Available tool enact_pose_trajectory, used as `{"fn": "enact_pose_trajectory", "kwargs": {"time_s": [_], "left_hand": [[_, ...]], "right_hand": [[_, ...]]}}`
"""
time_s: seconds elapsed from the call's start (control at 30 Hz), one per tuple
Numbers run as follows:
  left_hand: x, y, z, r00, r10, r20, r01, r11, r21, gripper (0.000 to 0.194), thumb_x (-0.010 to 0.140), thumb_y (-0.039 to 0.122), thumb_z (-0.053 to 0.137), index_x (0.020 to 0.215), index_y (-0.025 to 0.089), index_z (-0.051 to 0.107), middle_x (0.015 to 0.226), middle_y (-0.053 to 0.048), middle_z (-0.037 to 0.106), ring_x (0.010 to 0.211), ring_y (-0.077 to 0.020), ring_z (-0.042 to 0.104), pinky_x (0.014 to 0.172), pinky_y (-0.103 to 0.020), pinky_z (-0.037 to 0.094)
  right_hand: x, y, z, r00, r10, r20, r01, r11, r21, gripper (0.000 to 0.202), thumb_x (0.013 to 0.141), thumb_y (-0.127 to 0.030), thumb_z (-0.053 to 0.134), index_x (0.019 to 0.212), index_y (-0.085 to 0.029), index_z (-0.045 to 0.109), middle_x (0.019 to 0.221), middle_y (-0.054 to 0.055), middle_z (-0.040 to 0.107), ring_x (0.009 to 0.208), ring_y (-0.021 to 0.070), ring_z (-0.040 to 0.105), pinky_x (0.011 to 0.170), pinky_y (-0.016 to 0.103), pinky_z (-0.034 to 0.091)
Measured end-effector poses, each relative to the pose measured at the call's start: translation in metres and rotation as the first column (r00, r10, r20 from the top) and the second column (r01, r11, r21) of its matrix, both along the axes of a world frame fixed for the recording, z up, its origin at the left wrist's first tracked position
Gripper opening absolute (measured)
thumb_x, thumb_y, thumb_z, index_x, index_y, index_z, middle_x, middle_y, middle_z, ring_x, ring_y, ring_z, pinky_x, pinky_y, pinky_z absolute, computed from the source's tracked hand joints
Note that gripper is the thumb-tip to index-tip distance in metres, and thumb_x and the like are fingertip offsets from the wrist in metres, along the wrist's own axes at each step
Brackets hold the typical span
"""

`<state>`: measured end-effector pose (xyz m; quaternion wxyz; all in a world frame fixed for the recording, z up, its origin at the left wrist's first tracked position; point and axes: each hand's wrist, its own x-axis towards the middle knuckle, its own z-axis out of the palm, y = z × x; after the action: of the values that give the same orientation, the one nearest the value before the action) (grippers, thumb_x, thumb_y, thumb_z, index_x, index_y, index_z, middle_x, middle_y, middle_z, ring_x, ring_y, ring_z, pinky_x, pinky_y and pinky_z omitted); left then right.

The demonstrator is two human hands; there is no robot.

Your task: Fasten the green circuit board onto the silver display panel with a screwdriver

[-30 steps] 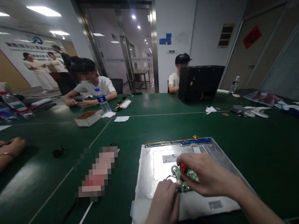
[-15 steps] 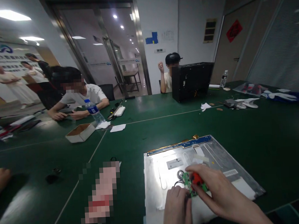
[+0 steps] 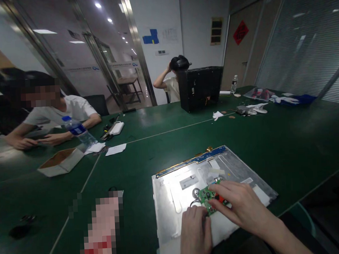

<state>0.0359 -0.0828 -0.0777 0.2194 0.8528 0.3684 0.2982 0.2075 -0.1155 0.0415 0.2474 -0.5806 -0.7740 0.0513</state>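
A small green circuit board (image 3: pixel 204 196) is between my hands, above the silver back of a flat display panel (image 3: pixel 167 214). My right hand (image 3: pixel 241 204) grips its right part, the index finger stretched along the top edge and the thumb lower down. Something red (image 3: pixel 218 197) shows between these fingers, mostly hidden. At the board's lower left corner my left hand (image 3: pixel 195 226) is closed, fingers curled and thumb against the edge. A dark wire (image 3: pixel 194 202) loops out beside the left fingers. Along the panel's far edge runs a blue circuit strip (image 3: pixel 188 162).
Left of the panel lies a blurred pinkish item (image 3: pixel 102 225). Farther off are an open white box (image 3: pixel 60 168), a water bottle (image 3: pixel 78 131), papers (image 3: pixel 115 149) and a black casing (image 3: pixel 201 88). Two people sit across the green table (image 3: pixel 137 162). White gloves (image 3: pixel 255 109) lie at the back right.
The view has swung to the right. My right hand has shifted slightly on the board, so more of its green face shows and less of the red thing. The far person's hand has risen to the head.
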Motion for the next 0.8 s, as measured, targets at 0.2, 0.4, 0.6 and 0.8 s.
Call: {"fn": "enact_pose_trajectory", "kwargs": {"time_s": [0.2, 0.4, 0.6, 0.8], "left_hand": [[0.001, -0.002, 0.011, 0.999, 0.007, -0.045, -0.008, 1.0, -0.023, 0.011, 0.085, 0.014, 0.046, 0.086, 0.019, 0.056, 0.082, -0.007, 0.061, 0.08, -0.0245, 0.057, 0.069, -0.035, 0.042], [0.005, -0.004, 0.02, 0.996, 0.034, -0.081, -0.037, 0.999, -0.034, 0.009, 0.084, 0.015, 0.047, 0.087, 0.018, 0.055, 0.084, -0.007, 0.061, 0.08, -0.0251, 0.056, 0.07, -0.036, 0.042], [0.005, -0.006, 0.025, 0.996, 0.013, -0.089, -0.02, 0.996, -0.088, 0.011, 0.088, 0.015, 0.045, 0.091, 0.018, 0.055, 0.09, -0.008, 0.062, 0.085, -0.0248, 0.056, 0.075, -0.037, 0.044], [0.005, -0.004, 0.025, 0.999, 0.01, -0.032, -0.013, 0.996, -0.09, 0.017, 0.091, 0.017, 0.043, 0.097, 0.02, 0.059, 0.096, -0.008, 0.064, 0.091, -0.0247, 0.058, 0.084, -0.039, 0.047]], "right_hand": [[0.015, 0.004, 0.015, 0.996, 0.086, 0.03, -0.082, 0.991, -0.107, 0.024, 0.086, -0.019, 0.051, 0.11, -0.016, 0.054, 0.095, 0.008, 0.066, 0.084, 0.0214, 0.062, 0.068, 0.032, 0.041], [0.022, 0.025, 0.022, 0.964, 0.223, 0.146, -0.2, 0.967, -0.156, 0.016, 0.092, -0.031, 0.051, 0.097, -0.018, 0.058, 0.083, 0.007, 0.067, 0.075, 0.0204, 0.06, 0.061, 0.03, 0.033], [0.023, 0.045, 0.027, 0.886, 0.44, 0.148, -0.417, 0.894, -0.167, 0.018, 0.084, -0.019, 0.051, 0.101, -0.017, 0.054, 0.089, 0.006, 0.065, 0.075, 0.0174, 0.056, 0.057, 0.029, 0.028], [0.023, 0.057, 0.022, 0.836, 0.497, 0.234, -0.477, 0.868, -0.141, 0.024, 0.094, -0.043, 0.047, 0.094, -0.02, 0.055, 0.075, 0.002, 0.064, 0.064, 0.017, 0.055, 0.053, 0.031, 0.022]]}}
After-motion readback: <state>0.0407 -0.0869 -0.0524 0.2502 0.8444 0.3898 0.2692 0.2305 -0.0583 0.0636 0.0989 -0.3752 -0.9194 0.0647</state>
